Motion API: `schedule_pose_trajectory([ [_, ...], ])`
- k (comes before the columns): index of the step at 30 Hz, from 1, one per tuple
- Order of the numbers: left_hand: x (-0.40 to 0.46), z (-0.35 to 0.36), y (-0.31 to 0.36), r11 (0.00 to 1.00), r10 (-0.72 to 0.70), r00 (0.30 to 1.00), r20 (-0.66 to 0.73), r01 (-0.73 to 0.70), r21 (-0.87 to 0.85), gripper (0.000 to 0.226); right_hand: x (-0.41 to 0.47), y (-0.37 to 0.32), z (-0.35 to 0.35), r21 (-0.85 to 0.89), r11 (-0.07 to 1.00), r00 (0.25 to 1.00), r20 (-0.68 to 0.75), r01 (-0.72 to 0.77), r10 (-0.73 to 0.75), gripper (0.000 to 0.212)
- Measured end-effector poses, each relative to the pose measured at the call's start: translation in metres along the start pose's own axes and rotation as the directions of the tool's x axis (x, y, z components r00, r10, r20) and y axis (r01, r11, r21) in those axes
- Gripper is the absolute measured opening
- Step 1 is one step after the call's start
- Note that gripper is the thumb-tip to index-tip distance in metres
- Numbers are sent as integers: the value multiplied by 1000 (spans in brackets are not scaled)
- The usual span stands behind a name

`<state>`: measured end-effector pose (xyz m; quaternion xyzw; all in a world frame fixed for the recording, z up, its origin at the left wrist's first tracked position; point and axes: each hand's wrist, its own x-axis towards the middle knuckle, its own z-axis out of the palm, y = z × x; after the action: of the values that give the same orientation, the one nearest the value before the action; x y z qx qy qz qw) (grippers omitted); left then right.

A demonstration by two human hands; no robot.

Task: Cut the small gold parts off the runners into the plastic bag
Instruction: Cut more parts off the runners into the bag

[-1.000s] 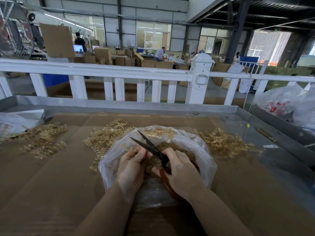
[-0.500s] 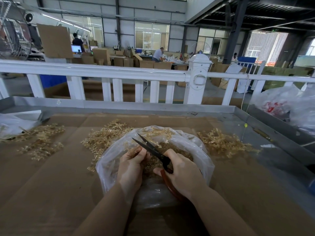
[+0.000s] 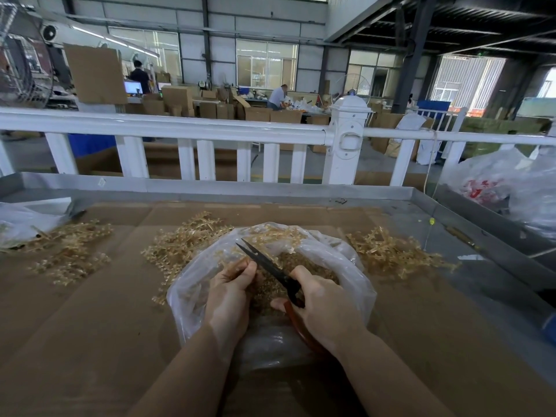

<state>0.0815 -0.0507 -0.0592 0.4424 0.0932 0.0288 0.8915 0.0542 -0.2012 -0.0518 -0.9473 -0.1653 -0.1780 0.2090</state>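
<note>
Your left hand pinched a gold runner over the plastic bag; your right hand gripped scissors. No writing was readable.

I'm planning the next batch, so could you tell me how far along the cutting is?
Done: loose gold parts fill the plastic bag. In hand: left hand holds a runner, right hand works the scissors. Left: runner piles on the cardboard.
</note>
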Motion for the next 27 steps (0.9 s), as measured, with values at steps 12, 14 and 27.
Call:
schedule_pose_trajectory([
  [12,-2,-3,-1,997,48,991,126,-39,-70,34,1,-1,-1,36,997,995,-66,-72,74,37],
  [14,-3,-2,2,995,57,984,167,-42,-91,38,0,0,1,12,997,995,-57,-76,76,38],
  [27,2,-6,1,991,45,999,23,-42,-125,12,-2,-4,11,49,997,993,-101,-62,66,38],
])
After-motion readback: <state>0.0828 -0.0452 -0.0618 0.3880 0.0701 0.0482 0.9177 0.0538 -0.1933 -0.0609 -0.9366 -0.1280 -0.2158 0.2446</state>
